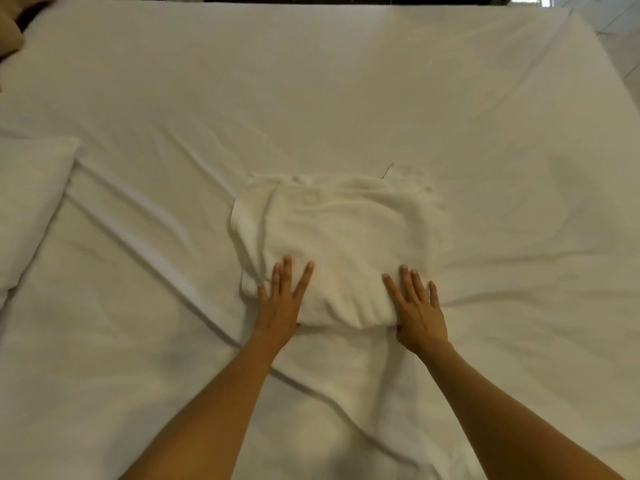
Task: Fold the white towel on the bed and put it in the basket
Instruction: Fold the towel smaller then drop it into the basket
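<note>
a folded white towel (337, 251) lies mid-bed on a rumpled sheet (485, 133), soft, light and likely to slump unless lifted from under its near fold. left hand (282, 299) and right hand (417, 306) press flat on it, fingers straight, gripping nothing; pillow (31, 202) at left.

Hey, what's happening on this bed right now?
A person is folding a white towel on a bed covered with a white sheet. The towel is already folded into a rough, rumpled square. Both hands lie flat on its near edge with straight fingers, the left hand at the near left corner and the right hand at the near right. A white pillow lies at the left. No basket is in view.
</note>
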### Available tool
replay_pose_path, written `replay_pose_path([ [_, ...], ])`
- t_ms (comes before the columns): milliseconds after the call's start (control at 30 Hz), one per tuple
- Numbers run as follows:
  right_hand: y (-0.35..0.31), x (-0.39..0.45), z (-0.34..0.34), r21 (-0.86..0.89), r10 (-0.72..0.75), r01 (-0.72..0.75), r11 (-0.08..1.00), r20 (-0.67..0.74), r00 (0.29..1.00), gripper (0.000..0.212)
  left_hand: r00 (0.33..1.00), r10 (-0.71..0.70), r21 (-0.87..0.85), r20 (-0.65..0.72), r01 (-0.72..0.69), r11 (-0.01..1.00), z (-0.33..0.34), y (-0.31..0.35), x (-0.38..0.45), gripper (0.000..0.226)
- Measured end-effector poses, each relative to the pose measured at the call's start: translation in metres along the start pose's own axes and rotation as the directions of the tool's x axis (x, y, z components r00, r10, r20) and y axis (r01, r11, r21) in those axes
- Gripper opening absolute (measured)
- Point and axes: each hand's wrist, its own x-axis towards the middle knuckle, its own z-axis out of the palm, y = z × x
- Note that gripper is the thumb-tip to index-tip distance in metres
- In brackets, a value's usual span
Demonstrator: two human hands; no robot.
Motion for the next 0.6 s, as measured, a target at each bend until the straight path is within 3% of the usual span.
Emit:
replay_pose_path([
  [67, -0.003, 0.006, -0.005, 0.015, 0.019, -0.019, 1.0, 0.038, 0.999, 0.091, 1.0, 0.02, -0.091, 0.021, -0.018, 0.996, 0.0, 0.002, 0.004, 0.12],
  [133, -0.004, 0.006, -0.007, 0.064, 0.033, -0.035, 0.997, 0.035, 0.999, 0.082, 0.999, 0.034, -0.072, 0.023, -0.032, 0.997, -0.001, 0.005, 0.001, 0.112],
  [267, -0.007, -0.012, -0.021, 0.116, 0.029, -0.019, 0.993, -0.083, 0.996, 0.075, 0.996, 0.013, -0.056, 0.089, -0.008, 0.998, -0.026, 0.009, -0.012, 0.08],
  [367, -0.008, -0.038, -0.034, 0.15, 0.055, -0.035, 0.988, -0.13, 0.99, 0.073, 0.99, 0.006, -0.097, 0.144, 0.008, 0.995, -0.042, 0.014, -0.038, 0.075],
  [400, -0.01, -0.049, -0.037, 0.147, 0.058, -0.039, 0.988, -0.125, 0.99, 0.073, 0.989, 0.013, -0.095, 0.151, 0.002, 0.995, -0.042, 0.015, -0.05, 0.081],
  [467, -0.013, -0.08, -0.033, 0.127, 0.044, -0.031, 0.991, -0.107, 0.993, 0.076, 0.997, 0.076, -0.072, -0.016, -0.076, 0.994, -0.028, 0.017, -0.081, 0.115],
  [500, -0.015, -0.098, -0.026, 0.118, 0.026, -0.016, 0.993, -0.081, 0.996, 0.079, 0.994, 0.107, -0.064, -0.035, -0.109, 0.992, -0.017, 0.019, -0.099, 0.133],
  [600, -0.021, -0.154, 0.012, 0.149, 0.02, -0.03, 0.988, 0.072, 0.997, 0.091, 0.987, 0.115, -0.134, 0.114, -0.099, 0.986, 0.015, 0.024, -0.147, 0.16],
])
